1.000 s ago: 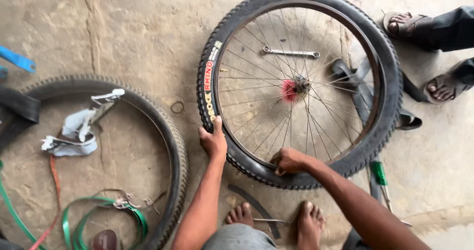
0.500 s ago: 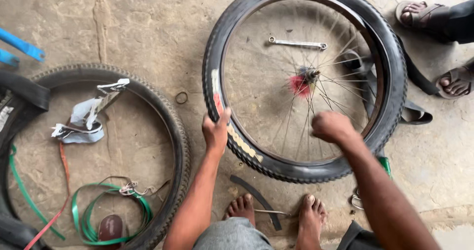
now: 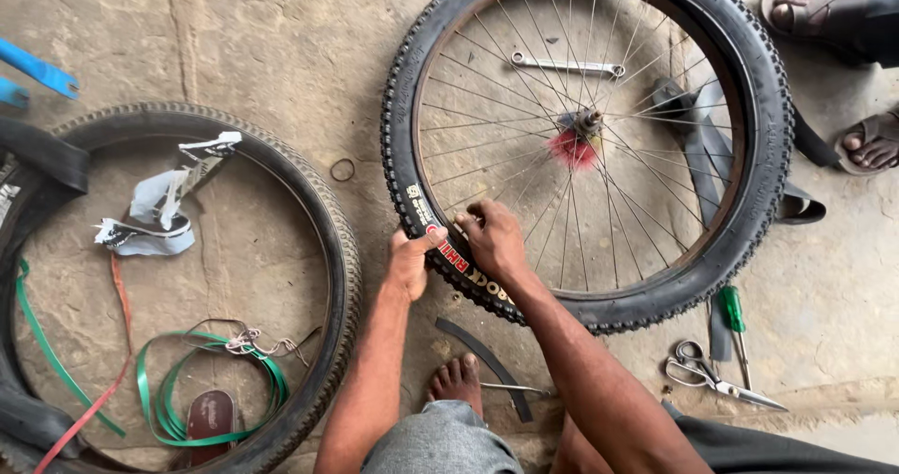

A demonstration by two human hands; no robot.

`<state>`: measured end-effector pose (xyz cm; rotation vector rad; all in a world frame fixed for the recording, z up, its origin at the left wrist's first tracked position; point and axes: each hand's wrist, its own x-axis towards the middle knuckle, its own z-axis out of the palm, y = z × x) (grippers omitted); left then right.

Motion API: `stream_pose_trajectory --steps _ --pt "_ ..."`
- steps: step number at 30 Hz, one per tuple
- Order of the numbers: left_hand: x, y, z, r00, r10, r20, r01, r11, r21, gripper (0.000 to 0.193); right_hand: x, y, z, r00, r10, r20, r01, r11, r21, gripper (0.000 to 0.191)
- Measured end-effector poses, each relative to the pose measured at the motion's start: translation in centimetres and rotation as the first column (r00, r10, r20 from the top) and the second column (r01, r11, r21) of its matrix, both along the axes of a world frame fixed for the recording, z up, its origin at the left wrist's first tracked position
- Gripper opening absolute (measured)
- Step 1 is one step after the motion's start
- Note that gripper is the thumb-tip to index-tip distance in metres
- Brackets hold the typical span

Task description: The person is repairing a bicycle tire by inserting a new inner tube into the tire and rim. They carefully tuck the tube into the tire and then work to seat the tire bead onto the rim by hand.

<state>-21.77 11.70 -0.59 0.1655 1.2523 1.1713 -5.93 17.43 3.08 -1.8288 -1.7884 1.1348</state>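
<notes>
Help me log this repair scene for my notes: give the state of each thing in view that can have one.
left hand: gripping the wheel's tyre from outside
right hand: pressing on the tyre at the rim
wheel: flat on the floor, tyre on
spare tyre: loose, flat on the floor, no rim
scissors: open
screwdriver: lying unused
wrench: lying under the spokes

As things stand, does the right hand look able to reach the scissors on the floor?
Probably yes. The right hand is pressing on the tyre of the spoked wheel, and the scissors lie on open floor to its right, beside a green-handled screwdriver, with nothing on top of them.
</notes>
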Motion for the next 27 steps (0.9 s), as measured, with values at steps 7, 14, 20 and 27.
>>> stream_pose_trajectory --steps 7,14,20,27 --pt "0.8 0.8 0.4 0.986 0.168 -0.001 -0.168 0.985 -0.047 0.038 -1.2 1.4 -2.9 0.992 -0.011 0.122 0.019 0.997 -0.069 0.043" --pt "0.8 0.8 1.4 0.982 0.187 0.019 -0.187 0.980 0.065 0.037 -2.5 2.2 -2.4 1.000 -0.022 0.012 0.025 0.929 -0.370 0.047" --pt "0.6 1.0 1.3 0.983 0.181 0.015 -0.182 0.981 0.065 0.042 -0.7 2.6 -0.5 0.974 -0.011 -0.227 -0.087 0.904 -0.419 0.048" --pt "0.4 0.9 1.7 0.988 0.152 0.030 -0.152 0.988 0.000 0.047 -0.8 2.6 -1.1 0.996 -0.061 -0.067 0.027 0.905 -0.425 0.050"
